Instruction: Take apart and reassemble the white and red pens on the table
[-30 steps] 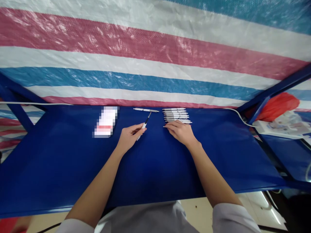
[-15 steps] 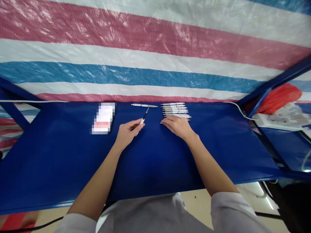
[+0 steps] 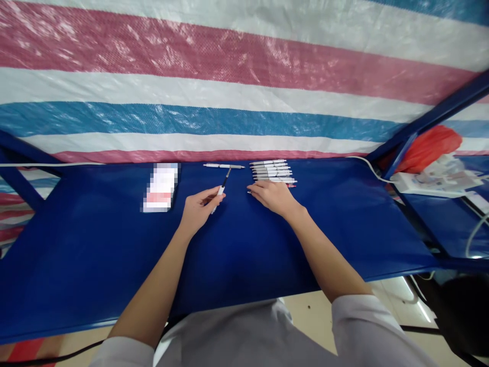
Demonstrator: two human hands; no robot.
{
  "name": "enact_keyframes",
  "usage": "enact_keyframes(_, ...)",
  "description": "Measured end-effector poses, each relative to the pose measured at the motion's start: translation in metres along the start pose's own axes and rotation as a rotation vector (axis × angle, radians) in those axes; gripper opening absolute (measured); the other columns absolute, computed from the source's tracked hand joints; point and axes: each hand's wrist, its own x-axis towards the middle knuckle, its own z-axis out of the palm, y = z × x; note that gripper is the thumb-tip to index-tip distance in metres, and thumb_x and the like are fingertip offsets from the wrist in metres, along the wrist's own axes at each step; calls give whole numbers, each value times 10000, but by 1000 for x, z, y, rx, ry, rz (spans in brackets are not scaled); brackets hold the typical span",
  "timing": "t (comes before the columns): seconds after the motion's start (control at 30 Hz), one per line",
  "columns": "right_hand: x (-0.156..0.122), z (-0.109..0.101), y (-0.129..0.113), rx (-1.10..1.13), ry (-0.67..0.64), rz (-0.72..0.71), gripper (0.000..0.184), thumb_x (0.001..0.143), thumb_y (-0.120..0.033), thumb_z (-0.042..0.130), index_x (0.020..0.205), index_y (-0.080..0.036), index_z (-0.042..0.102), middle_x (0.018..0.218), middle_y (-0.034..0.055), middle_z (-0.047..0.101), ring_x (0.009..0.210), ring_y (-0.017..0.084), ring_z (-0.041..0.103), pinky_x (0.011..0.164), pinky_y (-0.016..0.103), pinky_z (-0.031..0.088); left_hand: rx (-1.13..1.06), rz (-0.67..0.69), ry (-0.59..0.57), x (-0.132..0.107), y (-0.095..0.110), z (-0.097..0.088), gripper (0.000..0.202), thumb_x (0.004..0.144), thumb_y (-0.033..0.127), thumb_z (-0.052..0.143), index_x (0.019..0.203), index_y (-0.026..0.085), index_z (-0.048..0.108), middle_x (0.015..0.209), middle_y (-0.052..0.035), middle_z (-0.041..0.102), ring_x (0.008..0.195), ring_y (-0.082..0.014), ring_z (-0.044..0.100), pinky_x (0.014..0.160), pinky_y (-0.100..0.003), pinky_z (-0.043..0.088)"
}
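Note:
My left hand point(image 3: 196, 211) pinches a white pen point(image 3: 220, 191) whose front is off, so a dark refill with a silver tip sticks out, pointing up and to the right. A small pale pointed piece point(image 3: 249, 192) pokes from the closed fingertips of my right hand point(image 3: 277, 197); the rest of it is hidden. That hand rests at the near side of a row of white and grey pens point(image 3: 271, 171) and covers part of it. Another white pen point(image 3: 223, 165) lies alone, left of the row, beyond the exposed refill.
A blurred white, pinkish rectangular item point(image 3: 160, 187) lies left on the blue table point(image 3: 114, 265). Striped plastic sheeting point(image 3: 229, 92) hangs along the back. At right are blue frame bars, a white cable point(image 3: 369, 165), a red plastic bag point(image 3: 431, 148) and a white power strip point(image 3: 431, 184).
The view has shifted slightly. Both hands keep nearly the same place and grip, and the pens on the table lie as before.

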Motion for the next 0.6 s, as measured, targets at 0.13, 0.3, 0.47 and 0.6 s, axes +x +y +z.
enact_keyframes(0.13,-1,2,-2,239,100,42,336,960,-337,426,1219,-237,615,1180,62,674,1004,201,650,757,278,490,-4,6,1,0,-1,-1,373,760,408,714,1062,189,726,908,-69,753,745,-187,699,656,-275,577)
enact_keyframes(0.3,4,4,-12,564,226,104,306,943,-318,457,1187,-269,635,1166,40,668,1040,193,642,904,320,487,-32,21,-17,-1,-3,-2,374,769,413,702,1066,186,722,896,-66,753,751,-189,700,657,-279,572)
enact_keyframes(0.47,20,17,-25,992,304,158,262,882,-370,546,1084,-270,680,1081,36,686,958,181,646,833,316,503,-81,6,3,-1,-4,-6,382,765,415,704,1065,181,719,891,-65,752,756,-192,698,684,-296,574)
enact_keyframes(0.6,37,29,-40,1437,347,338,258,774,-396,669,987,-253,693,983,3,694,710,115,614,703,272,521,-160,-10,43,2,-7,-10,401,757,408,714,1078,170,708,908,-71,751,790,-195,695,731,-311,573)
